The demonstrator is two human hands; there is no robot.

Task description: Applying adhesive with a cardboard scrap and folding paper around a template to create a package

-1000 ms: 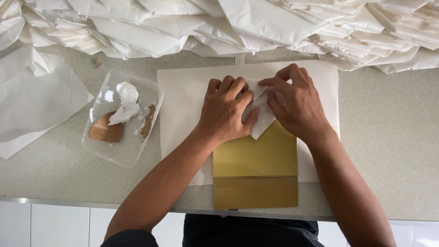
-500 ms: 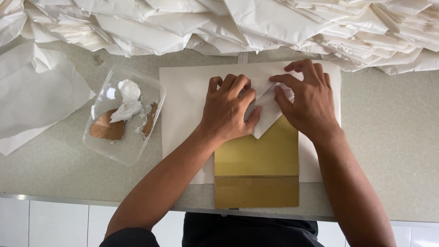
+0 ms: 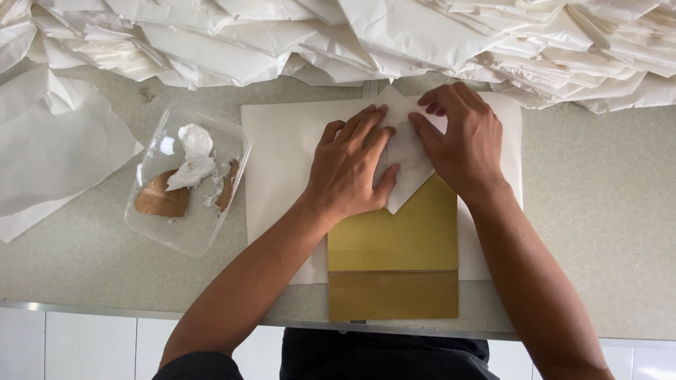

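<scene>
Both hands press flat, fingers spread: left hand (image 3: 350,169) and right hand (image 3: 461,141) on the folded white paper flap (image 3: 407,158) over the gold rectangular bag (image 3: 392,246).

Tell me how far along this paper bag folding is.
Done: gold bag lies flat, lower flap creased. In hand: left hand and right hand press its white folded end into a point. Left: glue tray untouched; end not visibly sealed.

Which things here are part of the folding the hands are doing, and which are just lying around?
In hand:
left hand
right hand
folded white paper point
flat gold paper bag
white backing sheet

Lying about:
clear plastic tray holding white paste
heap of folded white paper
loose white sheet
</scene>
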